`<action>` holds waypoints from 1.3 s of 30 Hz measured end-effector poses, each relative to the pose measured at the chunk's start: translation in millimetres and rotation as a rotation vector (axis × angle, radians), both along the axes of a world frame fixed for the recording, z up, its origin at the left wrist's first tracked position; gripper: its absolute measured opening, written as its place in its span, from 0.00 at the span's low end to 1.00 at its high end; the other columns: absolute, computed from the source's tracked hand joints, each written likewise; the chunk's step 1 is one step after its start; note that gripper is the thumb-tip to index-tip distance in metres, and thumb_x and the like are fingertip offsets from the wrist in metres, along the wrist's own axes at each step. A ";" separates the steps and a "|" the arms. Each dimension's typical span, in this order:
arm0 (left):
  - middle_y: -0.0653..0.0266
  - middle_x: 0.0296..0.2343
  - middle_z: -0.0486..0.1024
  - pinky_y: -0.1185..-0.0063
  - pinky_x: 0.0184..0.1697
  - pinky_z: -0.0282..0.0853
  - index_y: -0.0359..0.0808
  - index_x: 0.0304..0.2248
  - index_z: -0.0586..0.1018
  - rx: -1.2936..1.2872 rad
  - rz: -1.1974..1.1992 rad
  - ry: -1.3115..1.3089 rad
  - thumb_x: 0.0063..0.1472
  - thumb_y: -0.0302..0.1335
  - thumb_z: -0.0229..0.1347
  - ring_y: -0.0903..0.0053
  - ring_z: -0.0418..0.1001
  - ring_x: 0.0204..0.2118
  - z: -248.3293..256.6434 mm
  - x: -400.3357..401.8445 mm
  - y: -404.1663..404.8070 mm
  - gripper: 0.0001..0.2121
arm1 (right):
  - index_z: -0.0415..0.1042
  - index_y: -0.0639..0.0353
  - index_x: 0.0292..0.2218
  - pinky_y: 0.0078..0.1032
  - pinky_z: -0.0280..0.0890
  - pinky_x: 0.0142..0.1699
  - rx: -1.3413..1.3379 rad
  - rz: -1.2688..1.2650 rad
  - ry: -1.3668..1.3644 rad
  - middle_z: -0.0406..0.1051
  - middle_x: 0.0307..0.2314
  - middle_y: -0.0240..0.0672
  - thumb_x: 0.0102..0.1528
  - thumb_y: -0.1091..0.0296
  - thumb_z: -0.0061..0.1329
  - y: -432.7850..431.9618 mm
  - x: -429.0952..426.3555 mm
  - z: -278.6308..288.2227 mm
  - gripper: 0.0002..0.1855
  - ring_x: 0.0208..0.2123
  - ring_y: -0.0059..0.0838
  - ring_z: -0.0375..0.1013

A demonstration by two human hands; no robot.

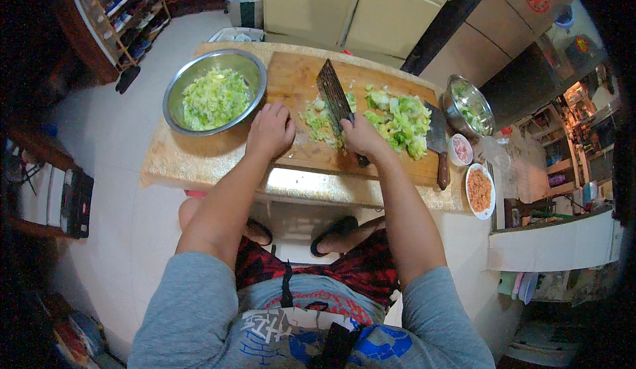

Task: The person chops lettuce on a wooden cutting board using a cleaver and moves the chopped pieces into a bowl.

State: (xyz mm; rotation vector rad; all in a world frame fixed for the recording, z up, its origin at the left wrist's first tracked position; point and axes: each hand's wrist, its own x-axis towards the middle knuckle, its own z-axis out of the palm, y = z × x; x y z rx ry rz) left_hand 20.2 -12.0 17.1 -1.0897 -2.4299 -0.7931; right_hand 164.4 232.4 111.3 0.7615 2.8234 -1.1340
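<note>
My right hand [365,138] grips the dark handle of a cleaver [332,88]. The dark blade points away from me over the wooden cutting board [293,78]. Finely chopped cabbage [318,125] lies beside and partly behind the blade. To its right is a pile of coarser leafy cabbage pieces [405,120]. My left hand [271,129] rests on the left part of the board with fingers bent, thumb apart, and nothing visible in it. Just beyond it stands a steel bowl [171,98] with a mound of shredded cabbage [213,98].
A second knife with a brown handle [443,170] lies at the board's right edge. Past it stand a steel bowl of greens [454,83], a small white bowl of pink pieces [460,150] and a plate of orange-brown mince [480,190]. A patterned cloth [169,163] covers the table.
</note>
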 end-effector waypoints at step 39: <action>0.48 0.43 0.76 0.58 0.55 0.73 0.31 0.41 0.79 -0.034 0.005 -0.052 0.66 0.34 0.60 0.50 0.74 0.50 4.9 5.2 1.8 0.13 | 0.70 0.70 0.53 0.55 0.73 0.53 0.130 0.133 -0.052 0.79 0.43 0.66 0.73 0.50 0.47 -14.4 9.5 17.7 0.26 0.45 0.67 0.80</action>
